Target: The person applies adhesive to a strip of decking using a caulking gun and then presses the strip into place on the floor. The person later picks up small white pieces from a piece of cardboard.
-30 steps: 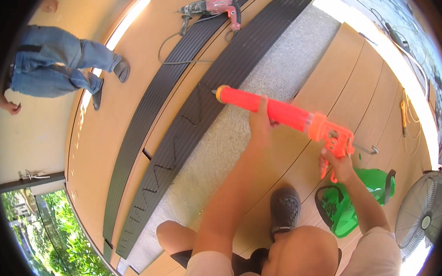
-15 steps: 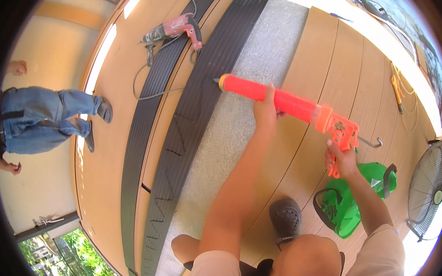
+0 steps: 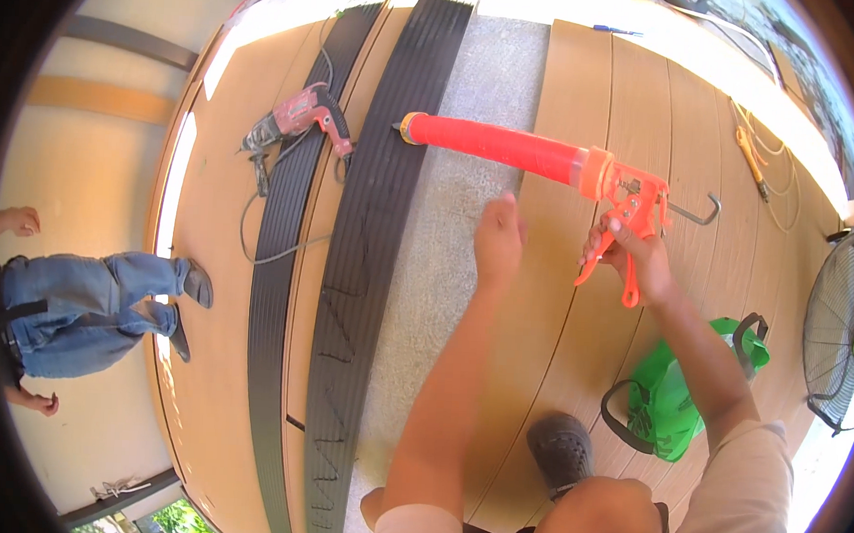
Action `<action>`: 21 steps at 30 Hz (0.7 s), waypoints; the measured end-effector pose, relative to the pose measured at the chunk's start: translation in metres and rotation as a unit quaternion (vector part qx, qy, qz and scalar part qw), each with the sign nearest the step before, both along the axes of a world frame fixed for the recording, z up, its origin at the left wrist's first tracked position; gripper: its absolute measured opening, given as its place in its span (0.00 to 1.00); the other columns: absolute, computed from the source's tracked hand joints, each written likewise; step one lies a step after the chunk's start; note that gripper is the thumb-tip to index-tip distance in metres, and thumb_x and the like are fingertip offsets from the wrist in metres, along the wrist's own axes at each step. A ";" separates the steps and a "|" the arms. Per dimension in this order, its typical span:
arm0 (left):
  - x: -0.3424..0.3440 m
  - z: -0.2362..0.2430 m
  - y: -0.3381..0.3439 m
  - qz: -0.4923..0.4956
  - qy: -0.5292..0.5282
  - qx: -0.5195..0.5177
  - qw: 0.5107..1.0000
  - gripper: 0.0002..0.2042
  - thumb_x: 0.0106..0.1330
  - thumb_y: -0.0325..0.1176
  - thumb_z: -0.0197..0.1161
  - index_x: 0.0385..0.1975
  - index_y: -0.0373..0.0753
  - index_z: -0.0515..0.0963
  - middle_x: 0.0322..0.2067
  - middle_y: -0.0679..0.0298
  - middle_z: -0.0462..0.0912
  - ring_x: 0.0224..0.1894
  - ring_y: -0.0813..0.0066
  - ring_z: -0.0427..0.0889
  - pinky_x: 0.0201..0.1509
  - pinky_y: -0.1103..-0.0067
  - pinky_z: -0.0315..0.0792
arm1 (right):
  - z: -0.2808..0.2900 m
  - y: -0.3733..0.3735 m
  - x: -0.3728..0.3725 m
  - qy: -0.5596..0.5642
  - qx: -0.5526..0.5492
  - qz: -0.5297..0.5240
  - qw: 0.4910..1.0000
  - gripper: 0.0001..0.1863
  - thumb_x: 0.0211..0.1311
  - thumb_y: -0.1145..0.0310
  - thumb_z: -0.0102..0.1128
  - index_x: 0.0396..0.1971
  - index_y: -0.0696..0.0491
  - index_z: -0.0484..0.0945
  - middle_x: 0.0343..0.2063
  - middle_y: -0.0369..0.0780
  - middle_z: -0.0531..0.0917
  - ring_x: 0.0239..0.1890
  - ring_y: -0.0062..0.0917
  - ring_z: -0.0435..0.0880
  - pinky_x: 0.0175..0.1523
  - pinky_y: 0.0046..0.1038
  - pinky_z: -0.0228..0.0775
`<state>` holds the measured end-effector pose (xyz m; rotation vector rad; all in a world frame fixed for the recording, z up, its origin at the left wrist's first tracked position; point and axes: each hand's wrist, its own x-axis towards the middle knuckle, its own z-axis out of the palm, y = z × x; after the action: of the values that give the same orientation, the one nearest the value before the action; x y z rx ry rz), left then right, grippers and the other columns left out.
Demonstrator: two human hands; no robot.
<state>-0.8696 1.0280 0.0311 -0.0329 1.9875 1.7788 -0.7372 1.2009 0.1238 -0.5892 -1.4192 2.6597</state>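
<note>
My right hand (image 3: 630,252) is wrapped round the handle and trigger of an orange-red caulking gun (image 3: 499,146). The gun points left, its dark nozzle tip over a black ribbed board (image 3: 401,103). Thin dark zigzag beads (image 3: 337,329) run along the nearer part of that board. Below the barrel, my left hand (image 3: 500,241) is held apart from the gun with its fingers curled in. Nothing shows in it.
Left of the board lie a red drill (image 3: 305,114) with a cord and another black strip (image 3: 278,289). A green bag (image 3: 664,401) sits by my right arm, near a fan (image 3: 832,327). At the far left another person (image 3: 101,300) stands.
My left hand has come off the barrel. The gun has shifted left and up in the picture, its nozzle farther along the board. The whole view has moved somewhat too.
</note>
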 end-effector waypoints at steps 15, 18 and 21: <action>0.088 -0.068 -0.022 -0.174 0.442 -0.245 0.845 0.09 0.57 0.23 0.63 0.37 0.38 0.75 0.38 0.53 0.74 0.43 0.49 0.74 0.45 0.59 0.71 | -0.011 0.048 -0.058 -0.063 0.074 -0.075 0.992 0.15 0.72 0.58 0.60 0.32 0.51 0.68 0.20 0.37 0.72 0.21 0.26 0.75 0.29 0.32 0.72; 0.088 -0.067 -0.021 -0.173 0.450 -0.241 0.842 0.09 0.57 0.24 0.63 0.38 0.38 0.75 0.38 0.52 0.74 0.42 0.49 0.74 0.45 0.59 0.71 | -0.001 0.052 -0.101 -0.075 0.077 -0.115 0.988 0.17 0.71 0.55 0.62 0.32 0.51 0.68 0.19 0.35 0.71 0.18 0.24 0.73 0.27 0.31 0.70; 0.088 -0.070 -0.023 -0.169 0.456 -0.254 0.836 0.10 0.58 0.25 0.62 0.39 0.38 0.75 0.39 0.52 0.74 0.43 0.49 0.74 0.46 0.59 0.71 | -0.005 0.060 -0.113 -0.087 0.057 -0.137 0.985 0.18 0.70 0.54 0.64 0.31 0.50 0.68 0.18 0.35 0.71 0.17 0.23 0.72 0.25 0.29 0.69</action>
<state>-0.7814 1.0051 -0.0385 1.1122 2.8119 1.0344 -0.8503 1.2612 0.1184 -0.9488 -1.4036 2.3456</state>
